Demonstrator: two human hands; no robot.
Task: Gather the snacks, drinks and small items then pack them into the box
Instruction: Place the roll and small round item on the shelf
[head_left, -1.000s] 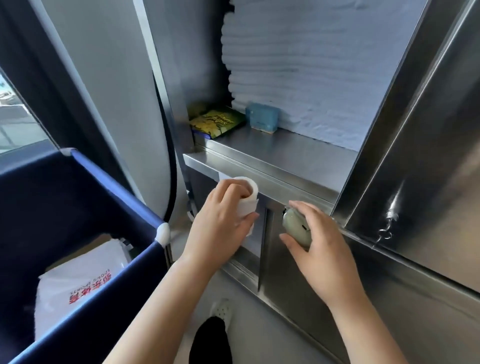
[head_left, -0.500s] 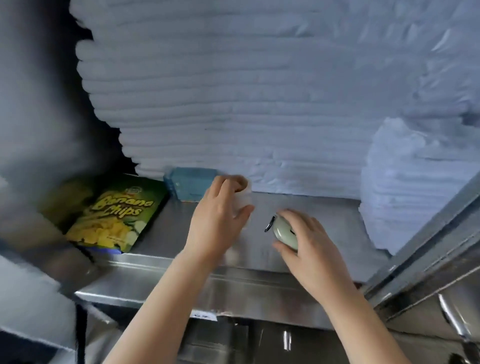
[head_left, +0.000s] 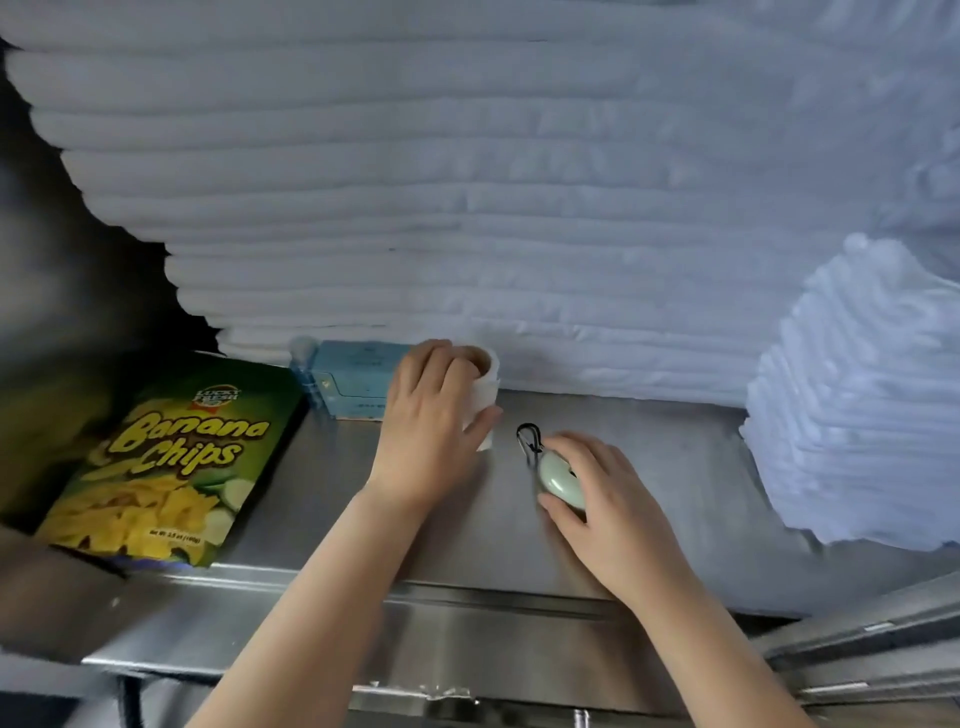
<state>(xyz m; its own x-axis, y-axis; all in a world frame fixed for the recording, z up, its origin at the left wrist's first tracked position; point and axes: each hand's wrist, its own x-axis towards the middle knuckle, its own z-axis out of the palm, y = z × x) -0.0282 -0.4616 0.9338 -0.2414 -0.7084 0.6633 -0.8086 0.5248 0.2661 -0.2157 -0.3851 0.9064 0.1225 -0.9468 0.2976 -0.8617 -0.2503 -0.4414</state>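
On steel shelf (head_left: 649, 467): left hand (head_left: 431, 431) fingers clamped on white roll (head_left: 485, 387); right hand (head_left: 608, 499) fingers clamped on green keychain gadget (head_left: 558, 480).

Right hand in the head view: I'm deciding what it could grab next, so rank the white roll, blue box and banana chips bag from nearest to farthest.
From the right hand:
1. White roll, just left, held by the left hand.
2. Blue box, farther left, by the towels.
3. Banana chips bag, far left of the shelf.

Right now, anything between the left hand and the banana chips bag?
No barrier, but the left hand is full: it grips a white paper roll. Bare steel shelf lies between it and the banana chips bag; the blue box sits behind that path.
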